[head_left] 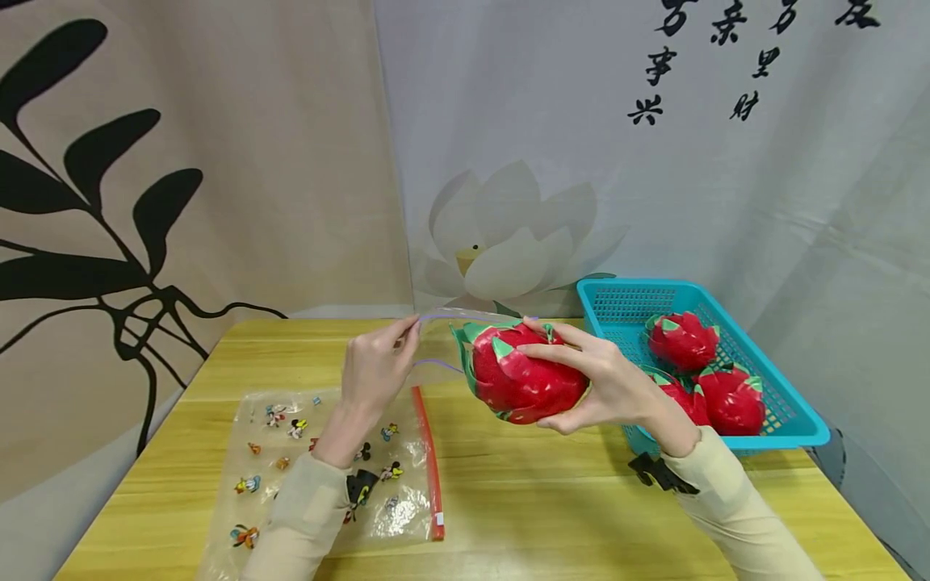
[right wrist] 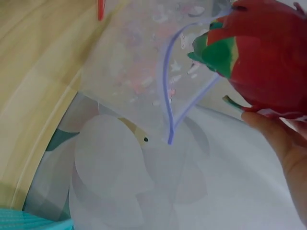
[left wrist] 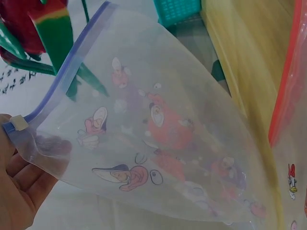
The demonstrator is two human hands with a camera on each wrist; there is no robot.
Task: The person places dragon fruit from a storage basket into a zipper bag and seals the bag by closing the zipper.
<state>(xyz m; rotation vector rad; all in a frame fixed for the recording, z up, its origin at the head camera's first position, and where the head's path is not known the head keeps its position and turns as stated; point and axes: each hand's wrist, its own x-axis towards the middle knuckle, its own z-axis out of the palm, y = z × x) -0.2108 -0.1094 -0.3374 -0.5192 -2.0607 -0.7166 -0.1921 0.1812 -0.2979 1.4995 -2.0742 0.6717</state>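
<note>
My left hand pinches the slider corner of a clear zip bag with a purple zip edge and cartoon prints. The bag hangs with its mouth parted, best seen in the right wrist view. In my right hand I grip a red dragon fruit with green-tipped scales, fingers over its top and thumb below. Its leafy green end points at the bag's mouth, and in the left wrist view some green tips overlap the purple edge. How far the tips reach inside I cannot tell.
A second printed bag with a red zip edge lies flat on the wooden table, under my left forearm. At the right stands a blue plastic basket holding several dragon fruits. A printed cloth hangs behind.
</note>
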